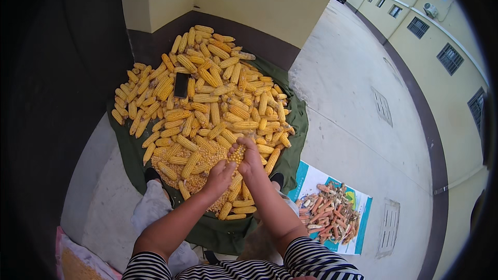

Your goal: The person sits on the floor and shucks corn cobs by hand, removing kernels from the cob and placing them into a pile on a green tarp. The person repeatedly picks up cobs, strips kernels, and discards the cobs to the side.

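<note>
Above the near side of a big corn pile, my hands meet at one yellow corn cob (237,154). My right hand (252,158) wraps round it, with rows of kernels showing between the fingers. From the near left, my left hand (219,177) is closed against the same cob, its thumb at the lower end. Part of the cob is hidden by the fingers. Loose kernels (171,180) lie below and left of my hands, among whole corn cobs (215,114) heaped on a dark green cloth (296,119).
A black phone (181,85) rests on the heap. At right, a printed sheet (309,176) carries stripped reddish cobs (329,215). A sack with yellow contents (78,267) stands at the lower left. Walls with a dark base (264,44) border the pile's far side. My shoes flank the kernels.
</note>
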A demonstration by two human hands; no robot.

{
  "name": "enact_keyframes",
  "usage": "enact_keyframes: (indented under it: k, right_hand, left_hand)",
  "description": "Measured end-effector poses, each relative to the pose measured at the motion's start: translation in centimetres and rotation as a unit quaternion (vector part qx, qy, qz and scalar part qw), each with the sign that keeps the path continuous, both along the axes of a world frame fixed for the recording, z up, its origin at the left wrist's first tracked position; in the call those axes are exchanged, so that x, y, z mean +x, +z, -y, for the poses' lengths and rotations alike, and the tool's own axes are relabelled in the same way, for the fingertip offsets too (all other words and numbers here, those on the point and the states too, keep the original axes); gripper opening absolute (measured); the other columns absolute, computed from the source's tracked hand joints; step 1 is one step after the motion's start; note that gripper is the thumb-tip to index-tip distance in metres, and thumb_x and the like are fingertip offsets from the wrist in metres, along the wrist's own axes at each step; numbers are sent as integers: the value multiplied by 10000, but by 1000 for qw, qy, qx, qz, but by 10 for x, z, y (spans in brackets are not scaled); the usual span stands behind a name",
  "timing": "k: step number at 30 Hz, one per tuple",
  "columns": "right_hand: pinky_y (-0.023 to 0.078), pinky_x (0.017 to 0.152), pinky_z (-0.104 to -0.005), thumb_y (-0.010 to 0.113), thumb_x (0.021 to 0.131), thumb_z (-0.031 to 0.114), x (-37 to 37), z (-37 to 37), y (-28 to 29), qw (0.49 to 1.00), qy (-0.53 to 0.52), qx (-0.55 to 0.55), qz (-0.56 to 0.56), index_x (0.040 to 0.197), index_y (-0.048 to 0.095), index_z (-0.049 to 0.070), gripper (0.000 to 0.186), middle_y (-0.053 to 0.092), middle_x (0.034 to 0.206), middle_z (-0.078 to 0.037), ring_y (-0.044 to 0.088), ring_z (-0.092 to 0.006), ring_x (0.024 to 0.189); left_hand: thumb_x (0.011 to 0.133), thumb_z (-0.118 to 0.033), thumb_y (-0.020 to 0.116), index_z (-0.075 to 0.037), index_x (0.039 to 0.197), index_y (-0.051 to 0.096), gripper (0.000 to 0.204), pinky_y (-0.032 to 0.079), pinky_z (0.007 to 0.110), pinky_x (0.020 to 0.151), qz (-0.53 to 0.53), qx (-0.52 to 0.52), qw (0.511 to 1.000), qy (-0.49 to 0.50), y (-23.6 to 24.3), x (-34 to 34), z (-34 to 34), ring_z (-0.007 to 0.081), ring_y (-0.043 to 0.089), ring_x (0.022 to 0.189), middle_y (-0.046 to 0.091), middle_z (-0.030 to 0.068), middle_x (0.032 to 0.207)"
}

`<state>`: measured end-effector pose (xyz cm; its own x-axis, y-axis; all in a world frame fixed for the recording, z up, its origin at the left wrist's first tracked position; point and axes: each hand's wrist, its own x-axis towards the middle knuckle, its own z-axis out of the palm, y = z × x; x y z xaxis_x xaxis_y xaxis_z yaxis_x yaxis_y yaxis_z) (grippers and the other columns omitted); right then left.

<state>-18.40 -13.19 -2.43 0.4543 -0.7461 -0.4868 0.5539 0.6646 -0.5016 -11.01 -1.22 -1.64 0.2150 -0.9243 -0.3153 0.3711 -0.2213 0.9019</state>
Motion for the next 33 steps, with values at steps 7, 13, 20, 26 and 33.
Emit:
enact_keyframes:
  k: [7, 13, 20, 26, 33]
  right_hand:
    - [497, 588, -357, 613, 845, 174, 7, -6, 0, 999, -18, 21, 46, 848, 520, 66, 142, 535, 693, -77, 539, -213, 610]
    - [503, 601, -362, 626, 807, 177, -5, -5, 0, 998, -21, -17, 63, 810, 531, 81, 135, 531, 690, -62, 537, -213, 636]
    - [506, 600, -371, 620, 802, 165, -8, -2, 11, 999, -12, -17, 47, 818, 534, 72, 128, 530, 696, -66, 539, -221, 641]
    - [514, 611, -368, 627, 821, 165, -5, 1, 3, 998, -7, -38, 42, 857, 543, 72, 130, 562, 708, -74, 564, -222, 653]
    - [523, 613, -374, 627, 839, 178, 3, -8, 0, 999, -7, -47, 27, 858, 541, 68, 141, 579, 715, -84, 578, -230, 650]
  left_hand:
    - [1025, -246, 414, -61, 1038, 542, 225, 337, 197, 471, 78, -41, 996, 7, -12, 8, -3, 37, 378, 546, 441, -32, 724]
    - [1023, -209, 400, -29, 1140, 520, 245, 379, 214, 530, 118, -108, 987, -3, -17, -2, -4, 47, 401, 593, 460, -25, 783]
    - [1010, -184, 388, -7, 1161, 517, 266, 381, 216, 520, 62, -109, 992, 18, -8, -6, -5, 51, 413, 583, 473, -11, 772]
    - [998, -346, 480, -27, 994, 583, 335, 393, 219, 479, -14, 5, 999, 32, 19, 4, -1, 59, 461, 565, 502, -11, 726]
    - [1005, -333, 495, 10, 940, 593, 362, 449, 279, 622, 189, -42, 981, 20, -17, 8, 12, 102, 506, 675, 543, 20, 738]
